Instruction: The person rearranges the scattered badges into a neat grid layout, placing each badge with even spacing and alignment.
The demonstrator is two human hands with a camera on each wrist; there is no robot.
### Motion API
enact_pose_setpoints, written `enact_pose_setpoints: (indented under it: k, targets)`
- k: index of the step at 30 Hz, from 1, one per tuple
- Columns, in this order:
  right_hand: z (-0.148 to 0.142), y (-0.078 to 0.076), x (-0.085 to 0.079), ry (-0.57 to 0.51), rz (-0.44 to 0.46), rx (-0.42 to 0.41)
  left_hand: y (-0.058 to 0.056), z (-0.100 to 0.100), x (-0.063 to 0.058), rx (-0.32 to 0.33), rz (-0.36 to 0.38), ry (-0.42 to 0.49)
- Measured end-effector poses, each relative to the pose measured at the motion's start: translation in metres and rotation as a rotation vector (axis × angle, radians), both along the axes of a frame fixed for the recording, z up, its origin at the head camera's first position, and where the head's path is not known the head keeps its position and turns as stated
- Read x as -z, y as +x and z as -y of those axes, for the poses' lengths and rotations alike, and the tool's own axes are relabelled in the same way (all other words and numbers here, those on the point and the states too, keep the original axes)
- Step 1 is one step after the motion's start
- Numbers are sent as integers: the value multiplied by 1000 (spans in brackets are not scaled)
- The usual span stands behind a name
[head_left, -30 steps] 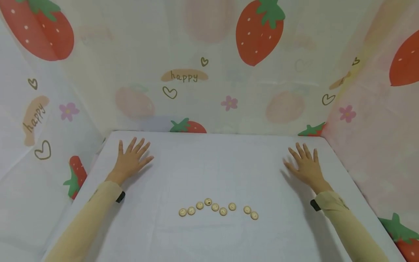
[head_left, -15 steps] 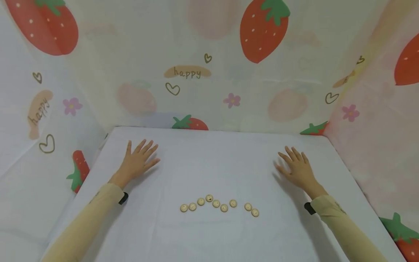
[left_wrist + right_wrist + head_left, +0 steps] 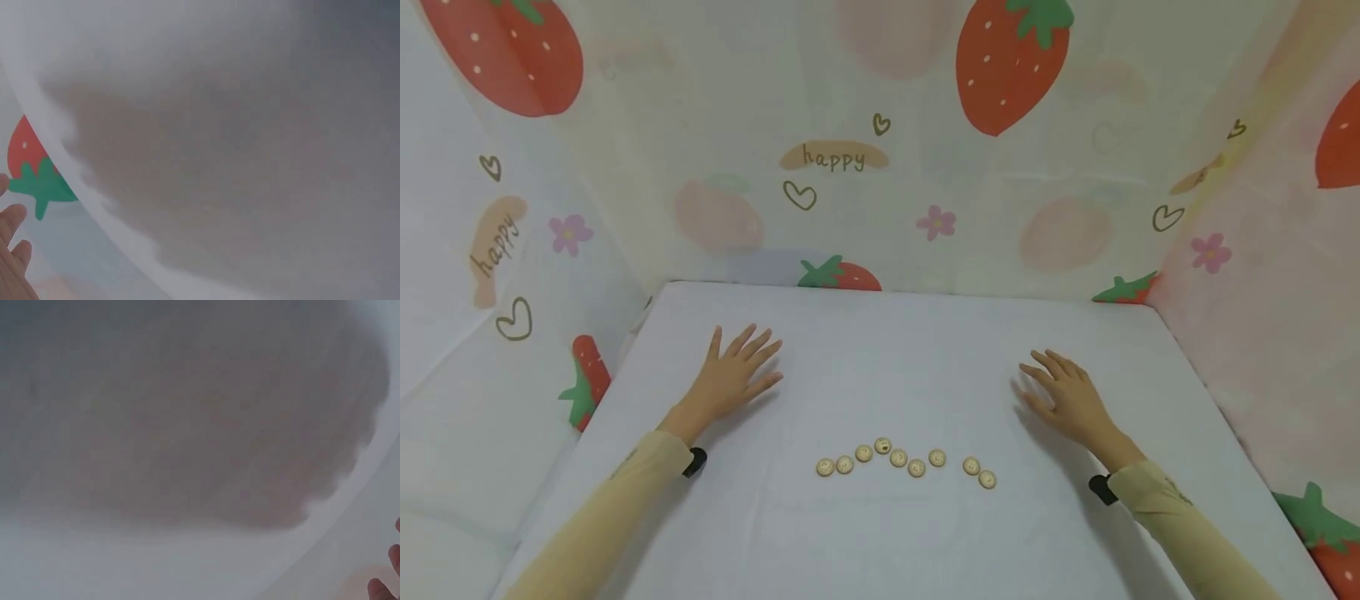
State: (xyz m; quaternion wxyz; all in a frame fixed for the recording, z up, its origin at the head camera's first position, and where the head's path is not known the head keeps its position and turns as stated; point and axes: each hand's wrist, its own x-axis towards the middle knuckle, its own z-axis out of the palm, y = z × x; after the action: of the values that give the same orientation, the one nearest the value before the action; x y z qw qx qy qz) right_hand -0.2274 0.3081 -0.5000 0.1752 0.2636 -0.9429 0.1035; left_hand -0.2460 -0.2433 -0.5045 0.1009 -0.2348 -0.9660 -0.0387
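Several small round beige discs with dark marks (image 3: pixel 883 446) lie in a crooked row on the white-covered table (image 3: pixel 880 550). To the left of the row and farther back, my left hand (image 3: pixel 726 383) hovers with spread, fairly straight fingers and holds nothing. On the other side my right hand (image 3: pixel 1071 404) is also over the cloth, its fingers loosely bent and nothing in them. Both hands are apart from the discs. Only fingertips (image 3: pixel 17 250) show at the edge of the left wrist view; a few fingertips (image 3: pixel 378 589) show at the right wrist view's corner.
Strawberry-printed fabric walls (image 3: pixel 850 100) stand behind the table and at both sides. Dark bands (image 3: pixel 695 462) show at the cuffs of the beige sleeves (image 3: pixel 602 517). Hand shadows (image 3: pixel 206 156) fall across the white cloth in both wrist views.
Both hands have moved inward and slightly nearer the discs. The right fingers have drawn closer together. The whole head view has shifted a little, while the discs keep their arrangement.
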Motion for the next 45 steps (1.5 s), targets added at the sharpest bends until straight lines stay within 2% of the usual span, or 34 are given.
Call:
enact_pose_setpoints:
  k: [11,22,27,38,45]
  targets:
    - [19,19,4,-1,50,-56,18,-15,3,71,-3,47]
    - [32,38,3,-9,69,-122,40,-34,3,139,58,98]
    - [36,48,5,-29,92,-160,49,-38,5,174,117,120]
    - [42,62,9,-39,169,-249,68,-46,0,240,223,96]
    - [40,68,9,-8,209,-309,73,-52,-1,316,226,73]
